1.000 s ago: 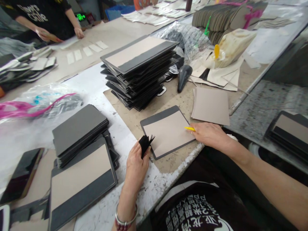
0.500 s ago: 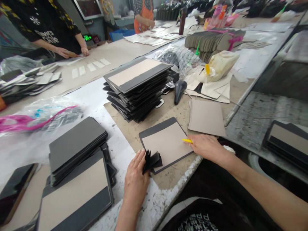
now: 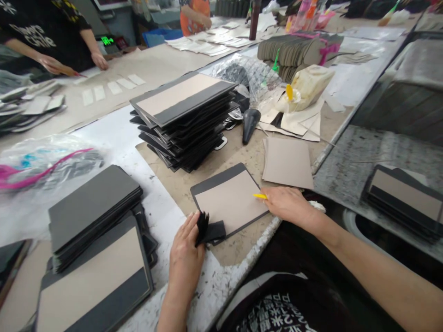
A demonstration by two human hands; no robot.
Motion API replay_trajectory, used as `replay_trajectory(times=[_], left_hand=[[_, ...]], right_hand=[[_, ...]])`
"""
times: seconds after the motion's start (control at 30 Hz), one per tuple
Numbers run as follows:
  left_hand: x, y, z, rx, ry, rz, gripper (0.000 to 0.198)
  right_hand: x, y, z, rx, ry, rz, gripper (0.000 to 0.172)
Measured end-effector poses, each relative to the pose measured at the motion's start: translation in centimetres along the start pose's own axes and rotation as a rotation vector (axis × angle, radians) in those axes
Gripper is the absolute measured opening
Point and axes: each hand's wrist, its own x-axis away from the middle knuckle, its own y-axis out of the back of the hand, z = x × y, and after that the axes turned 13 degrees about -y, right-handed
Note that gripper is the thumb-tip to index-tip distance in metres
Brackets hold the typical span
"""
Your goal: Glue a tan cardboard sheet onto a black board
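Observation:
A dark grey panel with a beige sheet on its face [image 3: 224, 196] lies flat near the table edge. At its lower left corner, my left hand [image 3: 187, 249] is closed around several small black strips [image 3: 204, 226]; one strip [image 3: 216, 231] lies over the panel. My right hand [image 3: 285, 203] rests at the panel's right edge, closed on a thin yellow tool [image 3: 260, 196] whose pointed tip shows above the beige sheet. The rest of the tool is hidden in the fingers. Just beyond this hand is a stack of beige sheets [image 3: 289, 161].
A tall stack of black-and-beige panels [image 3: 187, 101] stands behind, beside a dark cone-shaped piece [image 3: 250, 125] and a yellowish plastic bottle [image 3: 308, 85]. To the left are grey panels [image 3: 95, 203] and a plastic bag [image 3: 51, 161]. Across the table a co-worker's hands [image 3: 51, 64] handle something thin.
The whole view has shifted slightly, so things sit further left and higher. One black strip now lies flatter over the panel corner. Both hands keep their holds.

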Motion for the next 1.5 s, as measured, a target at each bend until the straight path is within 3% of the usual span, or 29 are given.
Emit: replay_trajectory(times=[0.8, 1.1, 1.5], left_hand=[[-0.2, 0.5, -0.2, 0.087, 0.051, 0.008, 0.047], [-0.2, 0.1, -0.9, -0.012, 0.036, 0.056, 0.050], [0.6, -0.5, -0.2, -0.112, -0.039, 0.049, 0.055]], right_hand=[[-0.3, -0.2, 0.2, 0.073, -0.006, 0.025, 0.019], [-0.3, -0.3, 0.2, 0.060, -0.009, 0.007, 0.019], [-0.1, -0.4, 0.1, -0.022, 0.043, -0.078, 0.019]])
